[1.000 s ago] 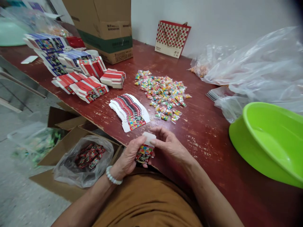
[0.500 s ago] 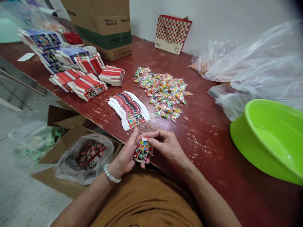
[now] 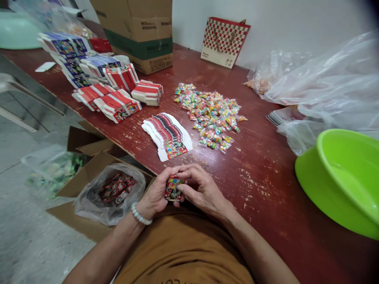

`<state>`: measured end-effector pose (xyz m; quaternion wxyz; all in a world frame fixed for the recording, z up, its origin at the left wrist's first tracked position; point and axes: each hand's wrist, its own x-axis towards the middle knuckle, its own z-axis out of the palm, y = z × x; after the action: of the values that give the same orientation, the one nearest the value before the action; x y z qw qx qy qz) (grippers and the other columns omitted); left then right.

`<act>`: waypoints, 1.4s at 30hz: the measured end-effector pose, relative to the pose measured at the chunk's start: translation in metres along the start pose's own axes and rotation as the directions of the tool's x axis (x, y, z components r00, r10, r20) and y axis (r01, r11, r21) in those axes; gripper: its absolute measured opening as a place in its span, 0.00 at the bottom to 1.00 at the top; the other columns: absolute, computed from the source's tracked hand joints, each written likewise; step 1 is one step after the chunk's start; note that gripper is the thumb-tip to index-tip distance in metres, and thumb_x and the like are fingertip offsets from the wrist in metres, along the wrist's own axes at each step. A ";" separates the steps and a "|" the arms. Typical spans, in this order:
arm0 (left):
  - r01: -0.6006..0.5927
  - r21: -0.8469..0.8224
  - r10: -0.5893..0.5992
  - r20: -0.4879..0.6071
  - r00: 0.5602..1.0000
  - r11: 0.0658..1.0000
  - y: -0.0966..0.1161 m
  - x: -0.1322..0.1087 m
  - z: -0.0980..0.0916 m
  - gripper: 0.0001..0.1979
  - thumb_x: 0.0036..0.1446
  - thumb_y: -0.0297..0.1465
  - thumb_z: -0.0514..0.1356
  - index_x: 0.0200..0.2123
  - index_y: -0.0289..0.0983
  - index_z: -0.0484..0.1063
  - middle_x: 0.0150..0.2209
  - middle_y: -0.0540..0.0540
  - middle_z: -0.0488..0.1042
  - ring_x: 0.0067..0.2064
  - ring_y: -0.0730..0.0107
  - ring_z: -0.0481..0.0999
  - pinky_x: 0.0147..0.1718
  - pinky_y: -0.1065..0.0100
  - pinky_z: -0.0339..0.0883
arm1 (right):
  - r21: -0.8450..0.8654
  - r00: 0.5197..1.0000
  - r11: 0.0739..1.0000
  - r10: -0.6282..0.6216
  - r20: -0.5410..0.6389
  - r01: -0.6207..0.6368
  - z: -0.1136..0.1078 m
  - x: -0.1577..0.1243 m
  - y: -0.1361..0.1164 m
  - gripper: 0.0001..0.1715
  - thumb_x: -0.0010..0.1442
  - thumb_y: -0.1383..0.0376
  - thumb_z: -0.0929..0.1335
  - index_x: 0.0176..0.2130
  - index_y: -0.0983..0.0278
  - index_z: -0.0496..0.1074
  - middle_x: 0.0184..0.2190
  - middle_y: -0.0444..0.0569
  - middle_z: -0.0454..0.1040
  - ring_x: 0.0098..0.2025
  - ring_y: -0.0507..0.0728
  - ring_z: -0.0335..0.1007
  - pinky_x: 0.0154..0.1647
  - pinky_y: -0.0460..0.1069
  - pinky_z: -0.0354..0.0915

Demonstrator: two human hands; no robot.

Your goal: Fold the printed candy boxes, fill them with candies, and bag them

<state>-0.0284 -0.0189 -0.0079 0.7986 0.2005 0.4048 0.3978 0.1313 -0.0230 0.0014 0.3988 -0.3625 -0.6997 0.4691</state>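
Note:
A small printed candy box (image 3: 173,191), red and black with bright lettering, is between my hands close to my body. My left hand (image 3: 157,193) wraps round it from the left and below. My right hand (image 3: 201,189) closes on it from the right, its thumb on the front face and its fingers over the top end, which they hide. Just beyond lies a fanned row of flat, unfolded boxes (image 3: 168,136) with the same print. Small clear packets of colourful candy (image 3: 211,114) are heaped behind that row.
Bundled flat boxes (image 3: 118,104) are stacked at the left, before a large carton (image 3: 145,39). Below the table edge, an open carton holds a plastic bag (image 3: 85,207) of filled boxes. A green basin (image 3: 314,181) and clear plastic sheeting (image 3: 334,86) occupy the right; a checkered bag (image 3: 223,41) leans on the wall.
The white flap at the top of the candy box no longer shows. My right fingers have moved over that end, and the thumb has come down onto the front. The view has shifted slightly.

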 end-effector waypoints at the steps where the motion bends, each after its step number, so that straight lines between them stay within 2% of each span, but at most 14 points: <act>1: -0.037 0.031 0.038 -0.028 0.999 0.999 0.004 -0.006 -0.006 0.21 0.54 0.42 0.63 0.46 0.35 0.75 0.27 0.48 0.77 0.19 0.70 0.74 0.13 0.73 0.65 | -0.026 1.000 1.000 -0.009 0.014 0.010 0.000 0.003 0.003 0.08 0.63 0.65 0.71 0.44 0.58 0.76 0.50 0.51 0.74 0.49 0.57 0.73 0.48 0.54 0.71; 4: -0.171 0.210 0.213 -0.200 0.956 0.963 0.026 -0.030 -0.045 0.25 0.53 0.46 0.64 0.49 0.37 0.73 0.28 0.48 0.77 0.24 0.67 0.76 0.15 0.73 0.64 | -0.149 0.996 0.987 0.047 -0.074 -0.057 -0.008 0.022 0.019 0.10 0.63 0.64 0.70 0.46 0.61 0.75 0.43 0.50 0.76 0.41 0.55 0.73 0.45 0.52 0.70; 6: -0.218 0.438 0.397 -0.373 0.839 0.872 0.044 -0.047 -0.087 0.25 0.54 0.49 0.62 0.48 0.39 0.74 0.31 0.47 0.77 0.28 0.64 0.77 0.20 0.69 0.67 | -0.274 0.975 0.950 0.100 -0.197 -0.153 -0.017 0.040 0.033 0.15 0.62 0.62 0.69 0.49 0.63 0.73 0.42 0.51 0.76 0.36 0.55 0.71 0.41 0.52 0.69; 7: -0.187 0.600 0.517 -0.443 0.733 0.778 0.053 -0.054 -0.109 0.23 0.54 0.49 0.62 0.45 0.39 0.75 0.35 0.46 0.79 0.35 0.60 0.79 0.26 0.67 0.70 | -0.335 0.963 0.924 0.102 -0.250 -0.185 -0.021 0.050 0.040 0.18 0.62 0.61 0.69 0.50 0.65 0.73 0.43 0.52 0.76 0.36 0.56 0.71 0.42 0.53 0.68; 9: 0.039 0.834 0.647 -0.455 0.612 0.550 0.065 -0.063 -0.143 0.20 0.56 0.48 0.61 0.45 0.41 0.76 0.48 0.44 0.80 0.51 0.50 0.76 0.42 0.60 0.71 | -0.443 0.948 0.868 0.089 -0.306 -0.224 -0.026 0.067 0.051 0.19 0.61 0.63 0.69 0.52 0.66 0.72 0.45 0.55 0.75 0.41 0.59 0.72 0.46 0.54 0.68; 11: 0.251 0.895 0.677 -0.444 0.588 0.368 0.069 -0.061 -0.156 0.23 0.57 0.49 0.61 0.49 0.42 0.74 0.51 0.44 0.79 0.54 0.46 0.74 0.48 0.56 0.68 | -0.537 0.943 0.802 0.094 -0.319 -0.262 -0.026 0.080 0.059 0.20 0.61 0.64 0.68 0.53 0.66 0.71 0.47 0.58 0.74 0.48 0.62 0.71 0.50 0.55 0.67; 16: 0.282 0.951 0.810 -0.066 0.583 -0.125 0.050 -0.016 -0.097 0.18 0.62 0.47 0.57 0.40 0.42 0.79 0.44 0.40 0.78 0.47 0.48 0.73 0.45 0.56 0.62 | -0.656 0.932 0.670 0.171 -0.319 -0.347 -0.017 0.087 0.061 0.25 0.64 0.60 0.67 0.58 0.64 0.66 0.51 0.59 0.71 0.52 0.66 0.69 0.49 0.58 0.67; 20: 0.361 0.892 0.790 -0.009 0.614 -0.270 0.042 0.023 -0.052 0.20 0.60 0.50 0.59 0.39 0.41 0.80 0.42 0.38 0.75 0.46 0.46 0.68 0.39 0.56 0.58 | -0.708 0.928 0.601 0.210 -0.309 -0.371 -0.012 0.085 0.058 0.26 0.65 0.57 0.68 0.59 0.63 0.65 0.54 0.61 0.68 0.52 0.68 0.70 0.46 0.58 0.67; 24: 0.314 0.932 0.754 -0.074 0.653 -0.180 0.048 0.034 -0.052 0.15 0.60 0.46 0.61 0.32 0.41 0.79 0.39 0.40 0.74 0.45 0.49 0.69 0.39 0.58 0.57 | -0.696 0.916 0.597 0.226 -0.332 -0.400 -0.011 0.086 0.058 0.28 0.64 0.55 0.68 0.59 0.63 0.65 0.56 0.61 0.67 0.53 0.69 0.70 0.46 0.58 0.68; 28: 0.021 0.993 0.724 -0.098 0.682 0.114 0.056 0.025 -0.059 0.14 0.56 0.43 0.62 0.26 0.40 0.74 0.32 0.46 0.73 0.37 0.59 0.69 0.36 0.64 0.58 | -0.597 0.913 0.703 0.199 -0.356 -0.386 -0.016 0.085 0.064 0.27 0.63 0.57 0.69 0.58 0.64 0.66 0.54 0.60 0.69 0.54 0.66 0.69 0.50 0.58 0.67; 32: -0.268 0.827 0.655 -0.152 0.740 0.494 0.056 0.011 -0.055 0.14 0.49 0.42 0.66 0.24 0.38 0.72 0.26 0.52 0.70 0.29 0.69 0.66 0.32 0.68 0.58 | -0.139 0.891 0.918 0.308 -0.335 -0.370 -0.018 0.078 0.067 0.24 0.60 0.53 0.69 0.51 0.64 0.70 0.42 0.51 0.75 0.40 0.58 0.73 0.39 0.52 0.69; 34: -0.336 0.718 0.600 -0.140 0.788 0.609 0.053 0.005 -0.050 0.14 0.47 0.40 0.69 0.24 0.37 0.72 0.26 0.52 0.70 0.30 0.70 0.66 0.32 0.69 0.59 | 0.170 0.860 0.917 0.398 -0.319 -0.361 -0.018 0.074 0.064 0.27 0.56 0.51 0.71 0.48 0.64 0.70 0.40 0.49 0.75 0.34 0.54 0.71 0.30 0.48 0.68; 37: -0.396 0.595 0.549 -0.091 0.831 0.699 0.046 0.002 -0.045 0.15 0.46 0.40 0.71 0.23 0.36 0.74 0.26 0.52 0.71 0.29 0.73 0.67 0.30 0.71 0.60 | 0.418 0.838 0.851 0.458 -0.298 -0.317 -0.018 0.069 0.052 0.32 0.49 0.51 0.75 0.47 0.65 0.69 0.39 0.47 0.75 0.30 0.51 0.68 0.26 0.45 0.65; 42: -0.363 0.544 0.475 -0.074 0.877 0.756 0.036 0.002 -0.040 0.17 0.45 0.42 0.73 0.26 0.35 0.74 0.25 0.52 0.73 0.27 0.74 0.68 0.28 0.72 0.63 | 0.527 0.876 0.808 0.429 -0.219 -0.264 -0.027 0.060 0.040 0.26 0.47 0.52 0.76 0.40 0.65 0.72 0.27 0.41 0.72 0.23 0.48 0.62 0.22 0.44 0.60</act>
<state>-0.0773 0.0048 -0.0093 0.5586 0.4496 0.5211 0.4629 0.1355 0.0510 -0.0167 0.4929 -0.4476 -0.4050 0.6267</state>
